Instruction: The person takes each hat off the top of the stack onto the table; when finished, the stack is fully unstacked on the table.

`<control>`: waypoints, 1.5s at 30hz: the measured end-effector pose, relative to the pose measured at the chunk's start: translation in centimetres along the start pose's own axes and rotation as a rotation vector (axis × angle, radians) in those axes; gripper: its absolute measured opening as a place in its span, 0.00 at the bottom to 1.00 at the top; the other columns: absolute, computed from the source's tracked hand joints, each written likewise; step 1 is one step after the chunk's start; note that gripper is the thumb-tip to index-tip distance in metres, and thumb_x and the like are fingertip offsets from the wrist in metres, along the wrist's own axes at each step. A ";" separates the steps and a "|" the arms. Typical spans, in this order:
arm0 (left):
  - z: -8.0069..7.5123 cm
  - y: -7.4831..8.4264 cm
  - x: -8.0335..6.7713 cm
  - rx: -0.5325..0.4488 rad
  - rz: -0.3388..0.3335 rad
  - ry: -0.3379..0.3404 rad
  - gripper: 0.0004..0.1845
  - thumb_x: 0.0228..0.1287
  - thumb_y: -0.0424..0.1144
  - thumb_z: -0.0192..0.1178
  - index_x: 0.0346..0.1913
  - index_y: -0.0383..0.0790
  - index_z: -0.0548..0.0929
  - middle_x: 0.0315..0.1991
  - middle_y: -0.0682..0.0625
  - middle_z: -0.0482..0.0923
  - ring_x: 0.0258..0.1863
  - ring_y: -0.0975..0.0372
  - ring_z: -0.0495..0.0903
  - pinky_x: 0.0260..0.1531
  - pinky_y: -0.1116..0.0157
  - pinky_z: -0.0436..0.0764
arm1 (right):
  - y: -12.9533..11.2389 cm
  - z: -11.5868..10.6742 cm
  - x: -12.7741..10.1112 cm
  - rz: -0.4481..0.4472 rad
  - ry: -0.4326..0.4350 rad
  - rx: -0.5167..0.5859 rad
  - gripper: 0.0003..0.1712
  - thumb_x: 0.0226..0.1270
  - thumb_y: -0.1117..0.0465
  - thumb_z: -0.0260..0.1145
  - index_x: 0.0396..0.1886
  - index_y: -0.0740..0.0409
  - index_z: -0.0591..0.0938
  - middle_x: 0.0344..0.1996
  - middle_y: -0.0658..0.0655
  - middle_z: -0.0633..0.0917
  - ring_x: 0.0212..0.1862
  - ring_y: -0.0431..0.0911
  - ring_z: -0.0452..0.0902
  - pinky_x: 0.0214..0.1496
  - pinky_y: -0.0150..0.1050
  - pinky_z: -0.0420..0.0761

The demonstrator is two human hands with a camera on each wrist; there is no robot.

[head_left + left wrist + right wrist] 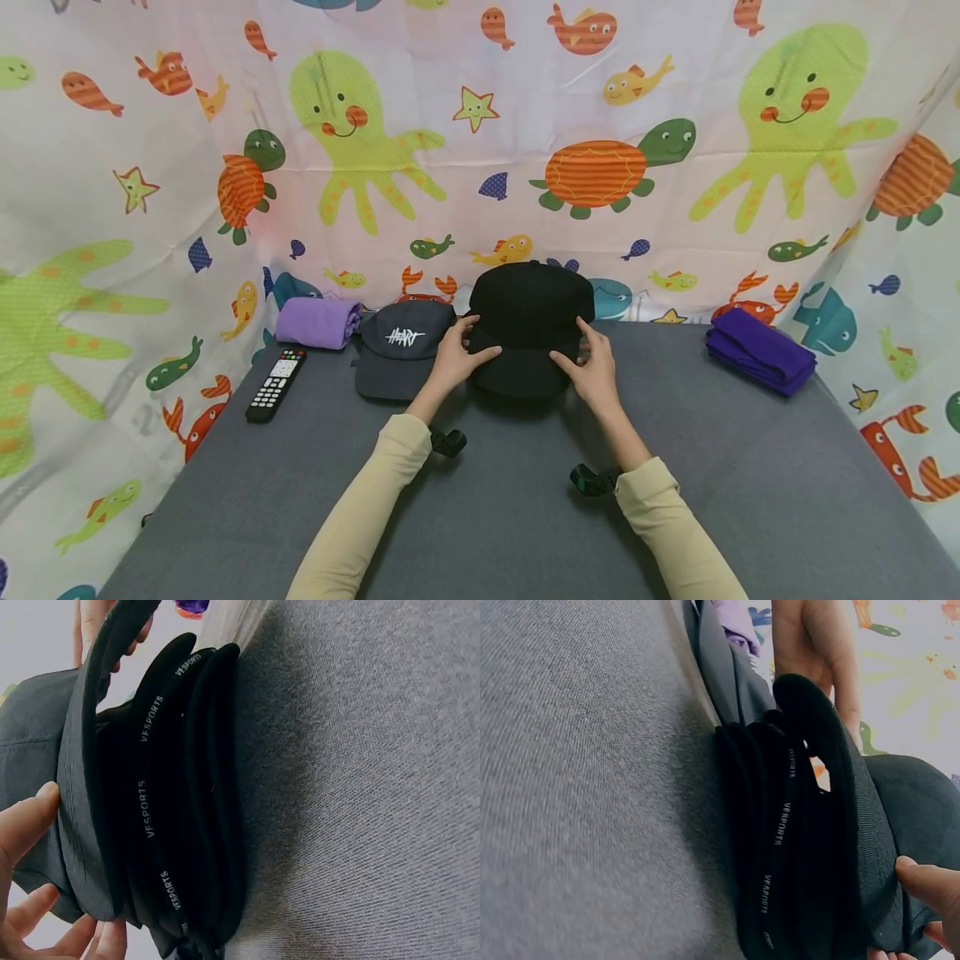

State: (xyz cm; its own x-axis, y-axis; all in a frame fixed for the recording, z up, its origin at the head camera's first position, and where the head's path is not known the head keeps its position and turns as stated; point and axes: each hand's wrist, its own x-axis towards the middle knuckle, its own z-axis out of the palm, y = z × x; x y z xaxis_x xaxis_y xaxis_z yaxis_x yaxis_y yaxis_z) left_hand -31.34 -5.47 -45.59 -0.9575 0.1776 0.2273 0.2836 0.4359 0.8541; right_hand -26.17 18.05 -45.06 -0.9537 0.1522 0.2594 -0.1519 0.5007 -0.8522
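Observation:
Both hands hold a black cap (532,312), brim toward me, at the middle of the table's far side. My left hand (454,354) grips its left side, thumb on top of the brim and fingers along the edge. The right hand (596,362) pinches the opposite side the same way, thumb on the brim (862,847). Below the brim, the left wrist view shows stacked black layers (217,787) with white-lettered bands, resting on the grey table. Just left of the black cap lies a dark grey cap (397,367) with white lettering on its front.
A lilac folded cloth (315,322) and a black remote control (276,386) lie at the left. On the right is a dark purple folded cloth (761,350). A curtain (465,183) printed with sea animals hangs behind and beside the grey table (510,525).

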 end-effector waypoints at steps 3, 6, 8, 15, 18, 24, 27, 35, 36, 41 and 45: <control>-0.1 0.2 -0.3 0.016 -0.001 -0.005 0.36 0.53 0.46 0.68 0.65 0.46 0.66 0.58 0.42 0.68 0.47 0.52 0.71 0.47 0.55 0.74 | 0.0 -0.4 -0.1 0.003 -0.016 0.005 0.43 0.58 0.55 0.68 0.71 0.51 0.59 0.60 0.65 0.64 0.51 0.57 0.68 0.50 0.48 0.74; -0.1 0.6 -0.7 0.018 0.000 -0.011 0.36 0.54 0.46 0.68 0.65 0.47 0.66 0.58 0.42 0.67 0.46 0.52 0.72 0.46 0.56 0.74 | -0.1 -0.9 -0.2 -0.003 -0.023 0.008 0.43 0.58 0.55 0.68 0.71 0.50 0.59 0.60 0.66 0.64 0.52 0.58 0.68 0.52 0.50 0.74; -0.2 0.8 -1.0 0.013 0.003 -0.013 0.36 0.54 0.46 0.68 0.65 0.47 0.66 0.58 0.42 0.67 0.45 0.52 0.72 0.46 0.57 0.75 | -0.2 -1.3 -0.3 -0.007 -0.031 0.003 0.43 0.59 0.55 0.68 0.71 0.50 0.59 0.60 0.66 0.64 0.53 0.59 0.67 0.53 0.51 0.74; -0.1 1.8 -1.7 0.004 0.024 -0.014 0.35 0.53 0.45 0.68 0.65 0.49 0.67 0.57 0.42 0.68 0.46 0.53 0.74 0.46 0.58 0.77 | -0.7 -2.7 -0.8 -0.006 -0.054 0.008 0.42 0.59 0.56 0.68 0.71 0.48 0.59 0.62 0.66 0.62 0.55 0.59 0.67 0.55 0.51 0.73; 0.1 2.2 -2.0 0.001 0.034 -0.016 0.35 0.53 0.45 0.68 0.64 0.49 0.68 0.57 0.42 0.68 0.45 0.53 0.74 0.46 0.59 0.78 | -0.7 -3.4 -1.1 -0.014 -0.069 0.008 0.43 0.59 0.56 0.68 0.72 0.49 0.58 0.63 0.66 0.61 0.56 0.60 0.66 0.55 0.52 0.73; 0.5 3.1 -2.7 -0.002 0.041 -0.042 0.34 0.54 0.43 0.68 0.64 0.49 0.68 0.55 0.42 0.68 0.42 0.54 0.74 0.44 0.60 0.78 | -0.5 -4.8 -1.7 -0.010 -0.097 0.018 0.43 0.60 0.54 0.67 0.72 0.49 0.57 0.64 0.66 0.60 0.57 0.60 0.65 0.56 0.52 0.72; 0.9 3.5 -3.0 -0.004 0.043 -0.056 0.33 0.55 0.43 0.67 0.64 0.48 0.68 0.56 0.42 0.68 0.42 0.55 0.74 0.44 0.60 0.78 | -0.1 -5.4 -2.0 -0.015 -0.105 0.015 0.43 0.60 0.53 0.67 0.72 0.48 0.57 0.64 0.66 0.60 0.57 0.60 0.66 0.56 0.52 0.72; 2.1 3.8 -3.7 0.019 0.054 -0.087 0.34 0.55 0.44 0.67 0.65 0.48 0.67 0.55 0.42 0.68 0.41 0.57 0.74 0.42 0.64 0.79 | 0.7 -6.9 -2.6 -0.028 -0.114 -0.023 0.42 0.60 0.53 0.66 0.72 0.49 0.58 0.63 0.67 0.62 0.56 0.62 0.67 0.55 0.55 0.72; 2.3 3.8 -3.8 0.019 0.055 -0.090 0.34 0.55 0.44 0.67 0.65 0.48 0.67 0.54 0.43 0.68 0.40 0.57 0.74 0.42 0.64 0.79 | 0.9 -7.2 -2.7 -0.028 -0.118 -0.028 0.42 0.61 0.53 0.66 0.72 0.50 0.58 0.63 0.67 0.62 0.56 0.62 0.67 0.55 0.55 0.72; 3.5 4.3 -4.3 0.007 0.055 -0.120 0.34 0.55 0.44 0.67 0.65 0.48 0.67 0.54 0.43 0.68 0.40 0.58 0.74 0.41 0.66 0.79 | 1.4 -8.6 -3.4 -0.026 -0.132 -0.047 0.42 0.61 0.52 0.66 0.72 0.49 0.58 0.63 0.67 0.62 0.56 0.62 0.67 0.55 0.56 0.72; 4.4 5.0 -4.7 -0.010 0.047 -0.149 0.35 0.55 0.43 0.67 0.66 0.49 0.66 0.54 0.43 0.67 0.41 0.58 0.73 0.41 0.68 0.79 | 1.7 -9.9 -3.9 -0.019 -0.138 -0.060 0.42 0.62 0.52 0.65 0.72 0.49 0.57 0.64 0.68 0.61 0.56 0.62 0.67 0.54 0.56 0.72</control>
State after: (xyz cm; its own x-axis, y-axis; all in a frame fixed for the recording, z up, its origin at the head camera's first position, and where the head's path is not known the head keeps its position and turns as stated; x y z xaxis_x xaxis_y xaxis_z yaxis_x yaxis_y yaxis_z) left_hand -25.14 -0.26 -44.44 -0.9245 0.3272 0.1953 0.3264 0.4155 0.8490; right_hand -20.10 26.69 -43.01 -0.9781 0.0258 0.2065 -0.1582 0.5527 -0.8182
